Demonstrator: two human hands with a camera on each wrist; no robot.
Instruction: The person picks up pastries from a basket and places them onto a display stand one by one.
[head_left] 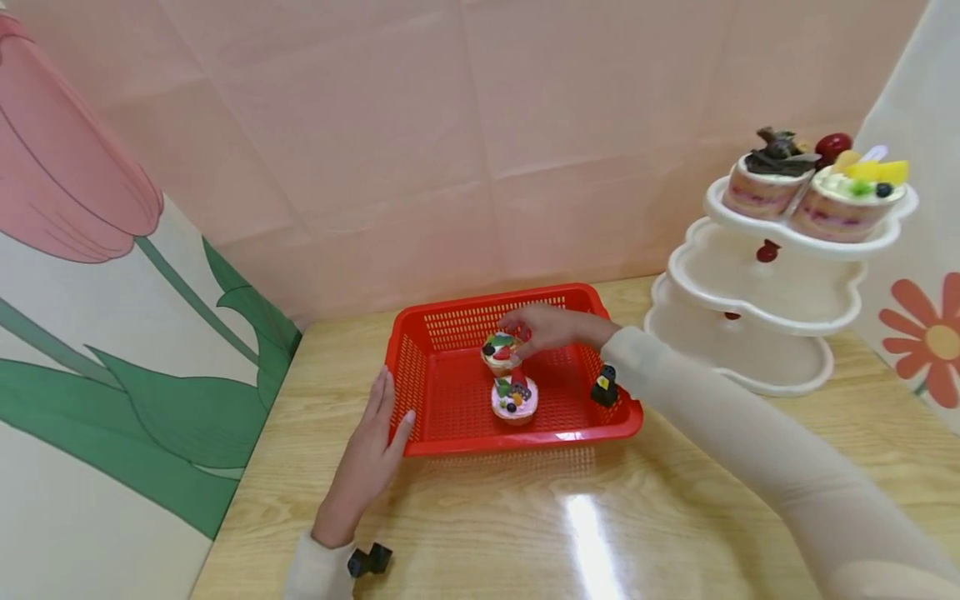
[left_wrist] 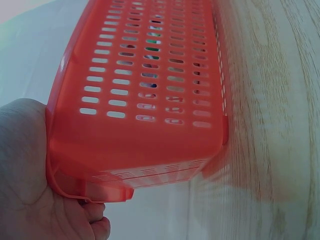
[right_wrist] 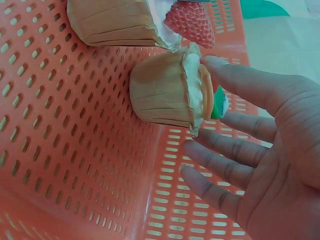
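Right hand (head_left: pixel 551 325): thumb and fingers spread about the topping of the rear cupcake (head_left: pixel 498 353), with no pinch showing; whether the thumb tip touches is hard to tell
Rear cupcake: upright in the red basket (head_left: pixel 450 417), toward 11 o'clock from its middle in the head view
Grip: probably best taken low on the paper cup (right_wrist: pixel 160 90), thumb and fingers on opposite faces, since the toppings may come loose
Pressure: light, as the pleated paper would likely crumple under a hard squeeze
Pink cupcake (head_left: pixel 514 400): upright just beside the rear cupcake, between its 5 and 6 o'clock; a straight lift seems safer than a drag that way
Left hand (head_left: pixel 367 458): fingers laid straight along the basket's 9 o'clock side, thumb apart at the 8 o'clock corner; steady pressure there should stop sliding
Right sleeve (head_left: pixel 720 433): comes in from 4 o'clock over the basket rim; a raised wrist would give clearance
3-tier stand (head_left: pixel 765 287): at 2 o'clock from the basket, 2 cakes (head_left: pixel 813 200) on top; the elbow should stay clear of it
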